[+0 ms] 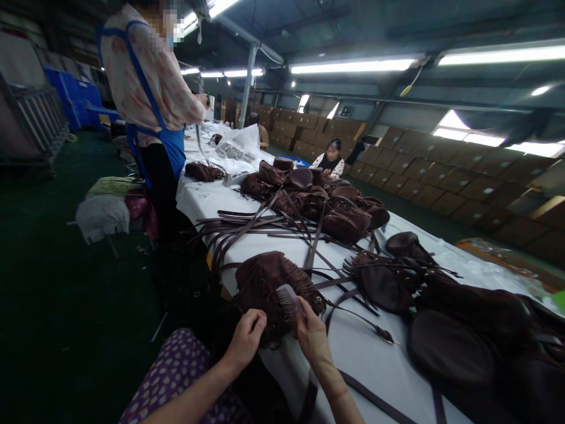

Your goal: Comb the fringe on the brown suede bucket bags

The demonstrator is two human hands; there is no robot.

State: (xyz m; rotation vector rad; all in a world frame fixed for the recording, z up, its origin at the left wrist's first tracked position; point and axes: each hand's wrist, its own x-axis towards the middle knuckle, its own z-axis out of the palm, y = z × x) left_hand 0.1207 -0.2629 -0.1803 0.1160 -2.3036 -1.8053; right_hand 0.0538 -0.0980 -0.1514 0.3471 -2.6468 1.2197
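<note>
A dark brown fringed bag [269, 272] lies at the near edge of the white-covered table. My right hand [311, 330] grips a pale comb [288, 299], its teeth against the bag's fringe. Close by on the left, my left hand [248, 337] is closed at the bag's lower edge, its fingers pinched together; what they hold, perhaps fringe, I cannot make out. A thin strap with a dark tip [385, 335] trails from the bag to the right.
More brown bags are heaped mid-table [346, 221] and at right [450, 344]. Long straps [247, 227] spread across the white table cover [371, 362]. A person in a blue apron [150, 94] stands at left; another person [330, 160] is across the table. Cartons [468, 171] line the wall.
</note>
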